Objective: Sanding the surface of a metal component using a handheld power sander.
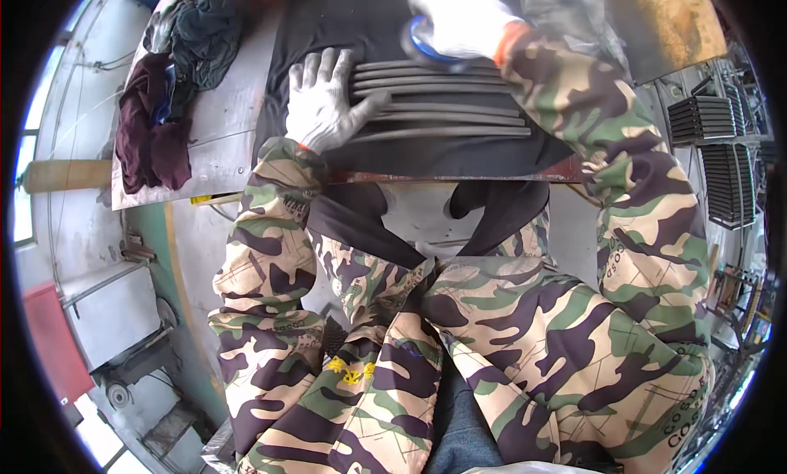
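Note:
Several dark grey, slender rods (447,85) lie side by side on a black cloth (393,31) spread over the table. My left hand (324,101), in a pale knitted glove, rests at their left ends. Its fingers are spread over the cloth, and the thumb reaches across the rods. Above the far rods, toward the right, is my right hand (463,19), also gloved and smeared by motion. A blue curved thing (425,44) shows under its fingers, gripped by the hand; its kind is not clear. The right forearm hides some of the rods' right ends.
Crumpled dark green (205,40) and maroon cloths (152,130) lie on the table's left side. Clear plastic sheeting (566,15) sits at the far right, beside a brown board (672,23). Stacks of dark strips (725,183) stand on a rack at right.

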Demonstrator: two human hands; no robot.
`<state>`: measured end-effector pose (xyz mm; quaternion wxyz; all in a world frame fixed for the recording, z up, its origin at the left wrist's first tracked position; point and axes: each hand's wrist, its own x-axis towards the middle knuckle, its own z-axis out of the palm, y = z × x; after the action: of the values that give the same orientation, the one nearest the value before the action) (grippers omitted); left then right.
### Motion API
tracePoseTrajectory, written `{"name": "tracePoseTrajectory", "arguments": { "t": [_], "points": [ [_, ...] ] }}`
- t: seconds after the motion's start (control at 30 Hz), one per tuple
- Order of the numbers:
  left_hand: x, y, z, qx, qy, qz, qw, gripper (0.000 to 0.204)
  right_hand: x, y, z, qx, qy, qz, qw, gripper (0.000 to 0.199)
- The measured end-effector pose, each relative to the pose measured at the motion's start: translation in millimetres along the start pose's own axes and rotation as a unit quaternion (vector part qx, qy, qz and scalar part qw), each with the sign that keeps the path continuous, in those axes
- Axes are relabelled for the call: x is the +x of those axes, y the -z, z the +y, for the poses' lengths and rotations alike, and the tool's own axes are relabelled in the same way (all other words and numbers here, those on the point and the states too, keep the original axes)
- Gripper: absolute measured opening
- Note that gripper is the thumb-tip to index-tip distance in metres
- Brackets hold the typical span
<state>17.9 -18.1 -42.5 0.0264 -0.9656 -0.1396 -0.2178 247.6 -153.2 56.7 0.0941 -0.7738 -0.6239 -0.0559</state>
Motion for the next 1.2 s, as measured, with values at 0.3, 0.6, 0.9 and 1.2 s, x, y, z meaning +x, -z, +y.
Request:
{"name": "tracePoseTrajectory", "arguments": {
  "t": [0.3, 0.6, 0.9, 1.2],
  "points": [
    [20, 21, 49, -0.111, -0.062, -0.137, 0.982, 0.103, -82, 48, 57, 0.003, -0.034, 0.051, 0.998, 0.031],
    [55, 31, 77, -0.108, -0.082, -0.130, 0.982, 0.089, -155, 37, 82, -0.018, -0.067, 0.082, 0.994, 0.031],
    [24, 28, 57, -0.069, -0.119, -0.095, 0.986, 0.084, -138, 9, 62, -0.054, -0.069, 0.105, 0.991, 0.031],
    [30, 23, 52, -0.035, -0.136, -0.071, 0.988, 0.097, -112, 28, 56, 0.027, -0.031, 0.083, 0.996, 0.022]
  ]
}}
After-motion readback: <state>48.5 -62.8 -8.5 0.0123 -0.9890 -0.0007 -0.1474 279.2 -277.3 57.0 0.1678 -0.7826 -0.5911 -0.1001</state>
